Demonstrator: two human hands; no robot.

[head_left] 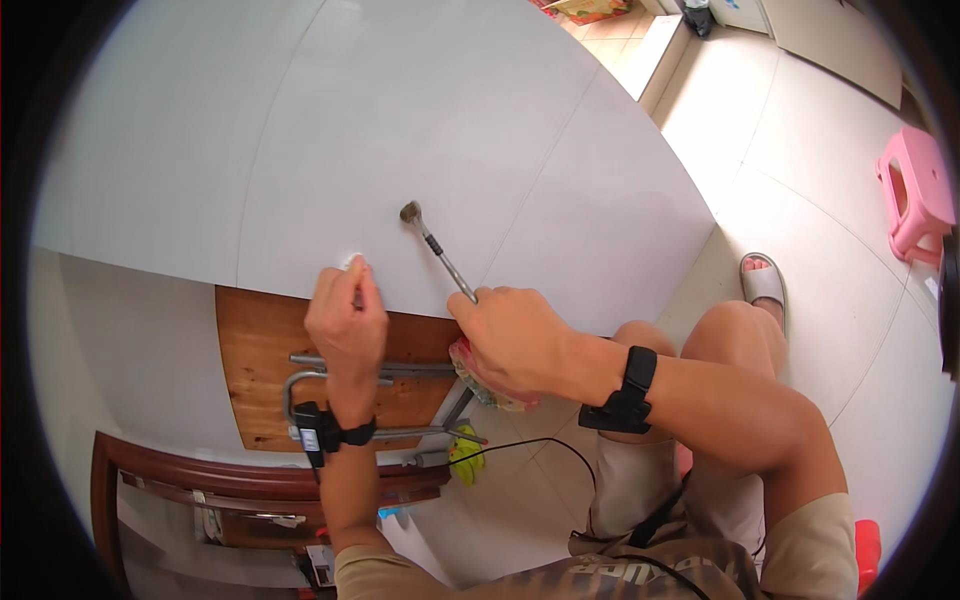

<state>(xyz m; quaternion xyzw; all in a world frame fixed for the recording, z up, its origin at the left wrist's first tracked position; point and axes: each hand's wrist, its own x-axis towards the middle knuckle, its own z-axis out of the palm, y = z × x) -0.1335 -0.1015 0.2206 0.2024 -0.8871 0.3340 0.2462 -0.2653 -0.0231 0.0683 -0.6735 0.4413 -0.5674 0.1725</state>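
My right hand (pixel 515 335) is closed around the end of a slim metal rod tool (pixel 455 272) with a black sleeve partway up and a dark brownish head. The head rests on or hovers just over the white tabletop (pixel 400 110); I cannot tell which. At the near edge of that top, my left hand (pixel 348 315) is closed, with thumb and fingers pinched together. Something small and whitish shows at its fingertips, too small to name. A gap separates the left hand from the tool.
Below the table edge are a wooden panel (pixel 270 380) with metal tubing, a colourful plastic bag (pixel 485 385) and a black cable (pixel 540 440). A dark red wooden frame (pixel 250 483) stands at lower left. On the tiled floor at right is a pink stool (pixel 915 195).
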